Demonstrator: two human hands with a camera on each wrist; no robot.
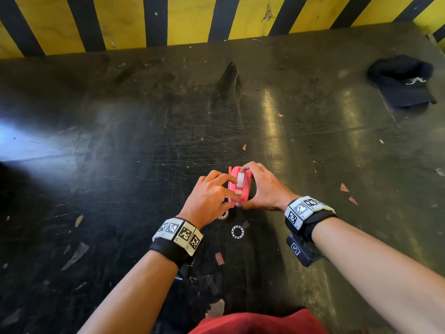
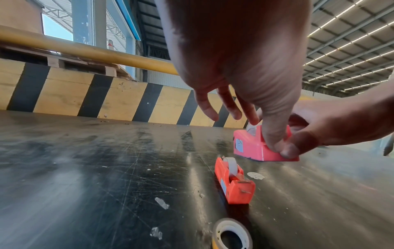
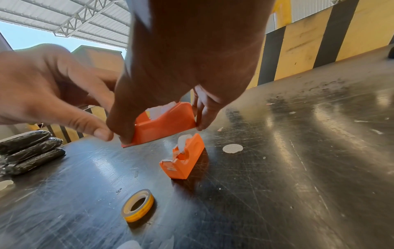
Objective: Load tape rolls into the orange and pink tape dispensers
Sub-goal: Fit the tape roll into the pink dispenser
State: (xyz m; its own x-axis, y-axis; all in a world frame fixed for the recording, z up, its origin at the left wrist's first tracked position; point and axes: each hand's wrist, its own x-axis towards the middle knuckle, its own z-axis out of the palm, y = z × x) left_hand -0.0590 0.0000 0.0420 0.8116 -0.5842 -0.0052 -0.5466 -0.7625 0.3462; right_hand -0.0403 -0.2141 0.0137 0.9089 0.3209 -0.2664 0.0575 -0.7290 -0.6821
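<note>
Larger dispenser [image 2: 251, 144] lifted off counter [image 1: 120, 165], between both hands. Smaller dispenser [image 2: 233, 182] on counter below it. Loose tape roll [image 3: 137, 207] nearer person. Cap [image 1: 404, 80] far right.

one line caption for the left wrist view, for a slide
Both hands hold the pink dispenser above the table; the orange dispenser, tape loaded, and a spare tape roll sit nearby.

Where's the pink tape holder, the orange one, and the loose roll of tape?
pink dispenser [image 2: 251, 148], left wrist view, on its side wall.
orange dispenser [image 2: 239, 192], left wrist view, on its front block.
loose tape roll [image 3: 138, 207], right wrist view, on its outer band.
</note>
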